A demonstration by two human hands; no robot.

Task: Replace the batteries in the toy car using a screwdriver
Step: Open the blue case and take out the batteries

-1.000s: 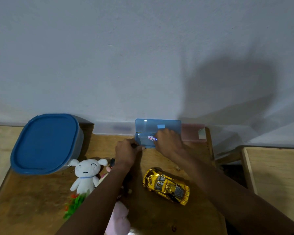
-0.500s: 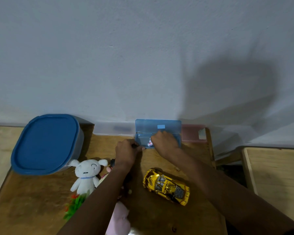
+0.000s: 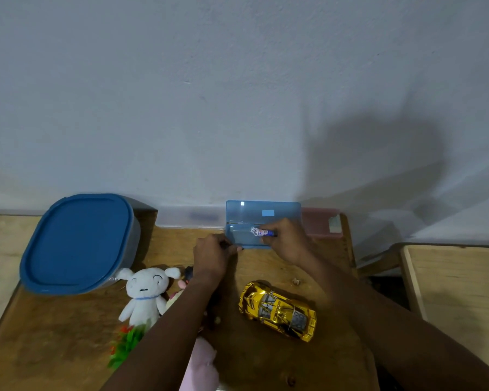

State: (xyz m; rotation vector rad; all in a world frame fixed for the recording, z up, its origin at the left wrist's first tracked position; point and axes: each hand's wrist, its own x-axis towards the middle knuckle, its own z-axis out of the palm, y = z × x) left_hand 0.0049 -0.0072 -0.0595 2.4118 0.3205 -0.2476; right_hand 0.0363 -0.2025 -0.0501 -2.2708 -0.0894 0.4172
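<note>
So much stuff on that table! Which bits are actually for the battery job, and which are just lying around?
For the job:
- gold toy car, upright on the table
- open blue plastic case, steadied by the left hand
- small blue-and-white item held by the right hand over the case; too small to identify

Lying about:
- big blue-lidded container
- white plush toy
- green plastic plant
- pink case

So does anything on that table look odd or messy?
Nothing is spilled or visibly broken. The gold toy car sits upright, at an angle. Soft toys lie jumbled by the left arm, and a tiny scrap lies on the wood near the car.
</note>
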